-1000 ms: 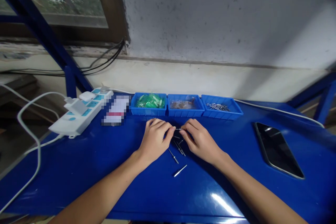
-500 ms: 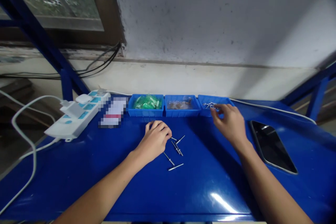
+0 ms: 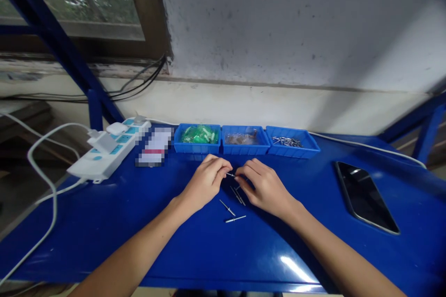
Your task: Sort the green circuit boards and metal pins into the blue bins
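Head view, single entry.

Item: slim metal pin [image 3: 230,175], one, held in the gap between the two hands, above the blue table [image 3: 174,250]. Long axis: roughly left to right across the person's front, right end seemingly a touch nearer the body. Neither hand is nearer; fingertips meet it at both ends.

Left hand [image 3: 205,178]: thumb and fingers pinched narrow on the pin's left end.

Right hand [image 3: 262,183]: fingertips drawn together on the right end; exact contact partly hidden.

Loose pins: small cluster [image 3: 238,196], on the near side of the held pin, closer to the right thumb, far ends pointing leftward; exact count unclear. One slanting pin [image 3: 227,207], closer to the left hand. One crosswise pin [image 3: 236,219], nearest the body.

Beyond the hands: right-hand blue tray [image 3: 293,152], containing similar metal pieces.
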`<action>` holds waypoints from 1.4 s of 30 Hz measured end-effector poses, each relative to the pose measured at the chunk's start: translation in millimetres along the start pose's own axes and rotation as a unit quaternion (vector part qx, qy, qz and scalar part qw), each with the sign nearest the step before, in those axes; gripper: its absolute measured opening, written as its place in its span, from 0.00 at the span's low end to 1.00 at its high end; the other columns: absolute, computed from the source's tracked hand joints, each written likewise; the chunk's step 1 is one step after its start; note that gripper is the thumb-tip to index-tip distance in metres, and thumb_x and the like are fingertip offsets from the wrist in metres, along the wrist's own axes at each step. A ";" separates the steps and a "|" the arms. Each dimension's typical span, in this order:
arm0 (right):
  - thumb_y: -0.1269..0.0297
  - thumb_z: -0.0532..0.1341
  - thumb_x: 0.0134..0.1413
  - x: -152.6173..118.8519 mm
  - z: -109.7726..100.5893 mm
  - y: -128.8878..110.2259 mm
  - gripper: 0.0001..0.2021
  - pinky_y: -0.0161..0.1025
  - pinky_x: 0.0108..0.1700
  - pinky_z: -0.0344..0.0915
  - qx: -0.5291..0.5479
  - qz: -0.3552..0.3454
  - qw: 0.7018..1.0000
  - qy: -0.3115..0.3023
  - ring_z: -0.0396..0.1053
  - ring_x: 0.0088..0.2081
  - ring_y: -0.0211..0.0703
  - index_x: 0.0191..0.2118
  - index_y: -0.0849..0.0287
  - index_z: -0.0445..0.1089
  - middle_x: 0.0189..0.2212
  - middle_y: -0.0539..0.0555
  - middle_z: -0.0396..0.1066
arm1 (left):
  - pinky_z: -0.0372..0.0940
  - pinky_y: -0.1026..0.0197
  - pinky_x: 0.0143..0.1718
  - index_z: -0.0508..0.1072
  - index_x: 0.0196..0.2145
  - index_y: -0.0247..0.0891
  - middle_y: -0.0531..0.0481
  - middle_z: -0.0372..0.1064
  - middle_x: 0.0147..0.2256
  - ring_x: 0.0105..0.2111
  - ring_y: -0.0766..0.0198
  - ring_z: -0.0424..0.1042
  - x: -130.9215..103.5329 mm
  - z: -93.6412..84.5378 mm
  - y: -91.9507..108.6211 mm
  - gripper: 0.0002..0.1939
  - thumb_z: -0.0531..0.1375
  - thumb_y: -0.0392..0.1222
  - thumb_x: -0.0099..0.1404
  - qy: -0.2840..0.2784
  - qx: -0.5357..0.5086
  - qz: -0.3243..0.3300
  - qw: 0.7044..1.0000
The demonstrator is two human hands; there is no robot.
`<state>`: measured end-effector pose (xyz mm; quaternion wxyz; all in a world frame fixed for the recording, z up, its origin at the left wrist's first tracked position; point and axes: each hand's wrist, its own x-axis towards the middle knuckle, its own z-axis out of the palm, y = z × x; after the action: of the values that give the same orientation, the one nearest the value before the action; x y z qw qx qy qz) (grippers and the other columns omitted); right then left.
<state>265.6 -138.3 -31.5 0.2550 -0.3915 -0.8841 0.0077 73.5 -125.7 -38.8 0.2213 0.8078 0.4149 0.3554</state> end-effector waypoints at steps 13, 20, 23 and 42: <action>0.68 0.47 0.61 2.7 -2.7 -3.2 0.11 0.38 0.33 0.57 -0.052 -0.005 0.998 0.044 0.62 0.30 0.41 0.32 0.59 0.64 0.27 0.55 0.66 | 0.58 0.65 0.24 0.68 0.39 0.41 0.57 0.66 0.21 0.20 0.67 0.67 0.2 -11.8 12.2 0.10 0.49 0.43 0.68 -0.021 0.021 -0.068 0.997; 0.54 0.55 0.56 -18.1 -45.7 84.8 0.14 0.39 0.28 0.55 -0.196 0.351 0.887 0.229 0.65 0.27 0.45 0.40 0.59 0.66 0.25 0.53 0.69 | 0.47 0.64 0.19 0.70 0.27 0.43 0.54 0.68 0.19 0.19 0.61 0.67 -7.4 -32.9 -11.6 0.16 0.58 0.59 0.57 -0.157 0.221 -0.124 0.954; 0.50 0.57 0.53 -26.4 -49.4 97.7 0.18 0.38 0.26 0.53 -0.202 0.415 0.870 0.171 0.66 0.27 0.48 0.41 0.59 0.68 0.25 0.54 0.70 | 0.48 0.64 0.20 0.69 0.29 0.44 0.55 0.69 0.23 0.20 0.61 0.68 -9.7 -33.5 -17.7 0.11 0.60 0.53 0.57 -0.196 0.224 -0.114 0.948; 0.69 0.49 0.62 0.4 12.2 -3.2 0.10 0.37 0.31 0.58 -0.035 -0.032 0.998 0.045 0.61 0.29 0.40 0.35 0.62 0.67 0.27 0.54 0.67 | 0.57 0.58 0.38 0.68 0.30 0.39 0.54 0.69 0.31 0.34 0.62 0.64 0.2 -6.3 3.5 0.04 0.56 0.35 0.63 -0.064 0.034 -0.029 0.997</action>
<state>257.6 -138.0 -41.3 0.2805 -0.3716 -0.8837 -0.0486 70.7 -127.1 -32.3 0.2300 0.8236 0.4351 0.2820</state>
